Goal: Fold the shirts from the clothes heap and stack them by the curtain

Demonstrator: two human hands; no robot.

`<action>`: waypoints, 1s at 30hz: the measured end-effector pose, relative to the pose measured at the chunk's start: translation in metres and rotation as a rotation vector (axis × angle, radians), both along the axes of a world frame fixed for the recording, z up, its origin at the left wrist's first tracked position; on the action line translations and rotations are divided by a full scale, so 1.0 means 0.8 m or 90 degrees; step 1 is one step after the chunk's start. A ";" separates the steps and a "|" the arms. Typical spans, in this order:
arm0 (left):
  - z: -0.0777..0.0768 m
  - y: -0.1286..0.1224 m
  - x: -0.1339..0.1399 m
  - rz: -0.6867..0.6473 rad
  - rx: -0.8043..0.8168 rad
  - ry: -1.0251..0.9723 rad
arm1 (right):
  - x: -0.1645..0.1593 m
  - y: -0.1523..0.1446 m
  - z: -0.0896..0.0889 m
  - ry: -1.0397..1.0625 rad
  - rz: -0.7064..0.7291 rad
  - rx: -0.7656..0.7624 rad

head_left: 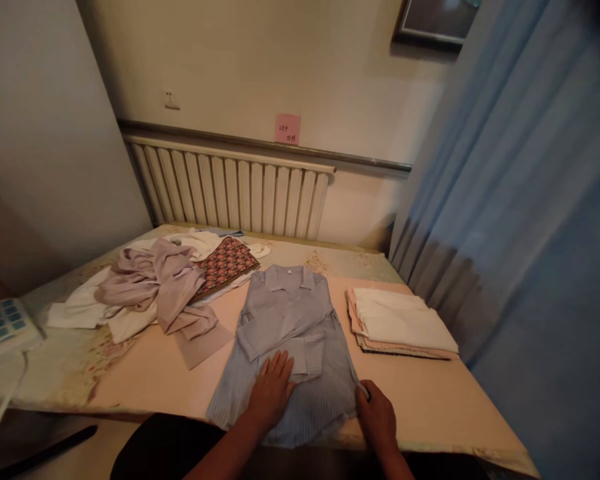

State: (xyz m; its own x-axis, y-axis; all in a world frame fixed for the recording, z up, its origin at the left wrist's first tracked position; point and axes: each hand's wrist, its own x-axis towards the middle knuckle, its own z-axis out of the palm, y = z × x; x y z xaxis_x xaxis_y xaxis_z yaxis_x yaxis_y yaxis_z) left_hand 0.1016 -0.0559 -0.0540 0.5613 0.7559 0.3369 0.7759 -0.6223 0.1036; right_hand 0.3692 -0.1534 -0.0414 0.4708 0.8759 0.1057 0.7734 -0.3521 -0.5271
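Note:
A grey-blue striped shirt lies flat in front of me, collar toward the wall, both sleeves folded across its front. My left hand rests flat on the shirt, just below a folded cuff, fingers stretched out. At the shirt's lower right edge, my right hand has its fingers curled round the side of the fabric. The hem hangs slightly over the table's near edge.
To the left is a loose heap of mauve and white clothes beside a red patterned cloth. A folded stack sits right. A white device with a cord stands far left; a blue curtain hangs at right.

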 end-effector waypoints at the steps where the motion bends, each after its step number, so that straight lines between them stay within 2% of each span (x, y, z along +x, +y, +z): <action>1: 0.002 0.000 0.004 0.006 -0.003 -0.012 | 0.000 0.000 0.001 0.001 0.001 -0.005; 6: 0.028 0.005 0.016 0.045 -0.052 -0.096 | -0.002 -0.002 -0.015 -0.059 -0.016 0.034; 11: 0.056 0.029 -0.013 0.159 -0.120 -0.116 | -0.005 -0.004 -0.032 -0.128 -0.011 0.122; 15: 0.060 0.046 -0.051 0.276 -0.120 -0.131 | -0.003 -0.005 -0.038 -0.145 0.005 0.142; 19: 0.060 0.052 -0.065 0.293 -0.120 -0.121 | -0.001 -0.004 -0.045 -0.165 0.004 0.146; 25: 0.065 0.069 -0.022 0.202 -0.125 -0.097 | 0.000 -0.002 -0.048 -0.186 0.019 0.146; 30: 0.068 0.094 0.019 0.183 -0.135 -0.063 | -0.001 -0.002 -0.047 -0.208 0.029 0.157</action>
